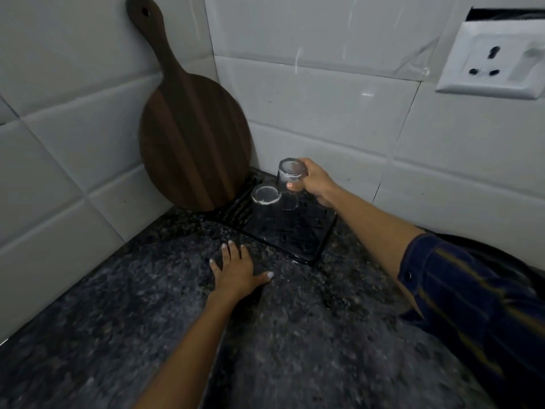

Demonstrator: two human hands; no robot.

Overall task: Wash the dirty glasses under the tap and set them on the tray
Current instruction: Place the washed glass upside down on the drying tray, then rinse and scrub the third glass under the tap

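Observation:
A black ribbed tray (306,246) lies in the counter's back corner. One clear glass (265,208) stands upside down on its left part. My right hand (315,181) grips a second clear glass (290,172), also upside down, by its upper end; its lower end sits at the tray behind the first glass. My left hand (237,270) rests flat on the dark granite counter (177,305) just in front of the tray, fingers spread, holding nothing.
A round dark wooden chopping board (191,137) leans in the tiled corner, touching the tray's left edge. A white wall socket (495,60) is at the upper right. A dark curved rim (477,246) shows behind my right sleeve.

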